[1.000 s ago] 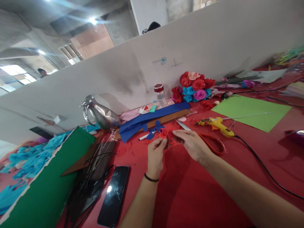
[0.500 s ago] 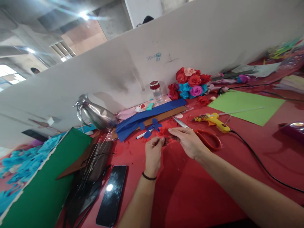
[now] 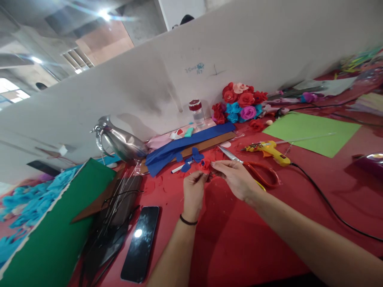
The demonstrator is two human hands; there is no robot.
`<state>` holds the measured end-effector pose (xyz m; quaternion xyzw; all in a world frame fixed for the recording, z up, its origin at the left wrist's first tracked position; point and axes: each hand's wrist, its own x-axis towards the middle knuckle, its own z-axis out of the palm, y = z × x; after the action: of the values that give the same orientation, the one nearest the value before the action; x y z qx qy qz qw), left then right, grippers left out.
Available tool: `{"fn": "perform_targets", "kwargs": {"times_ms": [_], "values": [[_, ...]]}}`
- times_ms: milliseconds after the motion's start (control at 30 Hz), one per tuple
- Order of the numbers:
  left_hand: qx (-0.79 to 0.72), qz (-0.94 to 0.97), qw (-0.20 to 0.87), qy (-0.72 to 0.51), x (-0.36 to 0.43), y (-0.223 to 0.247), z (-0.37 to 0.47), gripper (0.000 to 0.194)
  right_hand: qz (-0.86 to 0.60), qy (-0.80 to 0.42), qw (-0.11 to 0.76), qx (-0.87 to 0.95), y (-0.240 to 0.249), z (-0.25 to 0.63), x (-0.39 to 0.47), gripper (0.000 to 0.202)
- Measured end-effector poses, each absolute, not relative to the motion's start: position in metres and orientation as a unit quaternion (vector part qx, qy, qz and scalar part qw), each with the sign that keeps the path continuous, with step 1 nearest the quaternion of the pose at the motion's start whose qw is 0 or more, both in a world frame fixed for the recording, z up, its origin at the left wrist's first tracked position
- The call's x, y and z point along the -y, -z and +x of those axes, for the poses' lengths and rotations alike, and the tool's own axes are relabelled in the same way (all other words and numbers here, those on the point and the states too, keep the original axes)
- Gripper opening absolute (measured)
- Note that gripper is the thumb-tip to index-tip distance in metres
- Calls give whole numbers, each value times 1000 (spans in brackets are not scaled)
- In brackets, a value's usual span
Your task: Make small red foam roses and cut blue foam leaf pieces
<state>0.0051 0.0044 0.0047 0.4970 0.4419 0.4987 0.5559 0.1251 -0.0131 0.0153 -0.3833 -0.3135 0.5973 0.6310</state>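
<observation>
A small red paper flower [image 3: 205,165] with a dark bluish centre is held between my two hands above the red table. My left hand [image 3: 193,193] pinches it from below, thumb and forefinger closed at its base. From the right, my right hand [image 3: 235,178] is closed with its fingertips on the flower's edge petal. Just beyond lie blue paper petals [image 3: 196,154] and a white marker [image 3: 181,168]. Large scissors with red handles [image 3: 263,175] rest beside and partly behind my right hand.
A yellow glue gun [image 3: 271,150] with a trailing cord lies right, near a green sheet [image 3: 312,133]. Behind are a paper-flower bouquet [image 3: 243,101], a lidded jar [image 3: 197,113] and a metal jug [image 3: 121,139]. A phone [image 3: 140,244] and green board [image 3: 60,223] are left.
The red flower has turned slightly between my fingers, and its dark centre now shows more clearly. Both hands stay in nearly the same place.
</observation>
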Motion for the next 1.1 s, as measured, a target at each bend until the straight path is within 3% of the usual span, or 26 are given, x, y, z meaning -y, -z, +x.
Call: {"fn": "perform_targets", "kwargs": {"times_ms": [867, 1100], "values": [[-494, 545, 469, -489, -6, 0, 1, 16, -400, -588, 620, 332, -13, 121, 14, 6], [-502, 554, 459, -480, -4, -1, 1, 18, -401, -562, 628, 361, -12, 120, 13, 12]]}}
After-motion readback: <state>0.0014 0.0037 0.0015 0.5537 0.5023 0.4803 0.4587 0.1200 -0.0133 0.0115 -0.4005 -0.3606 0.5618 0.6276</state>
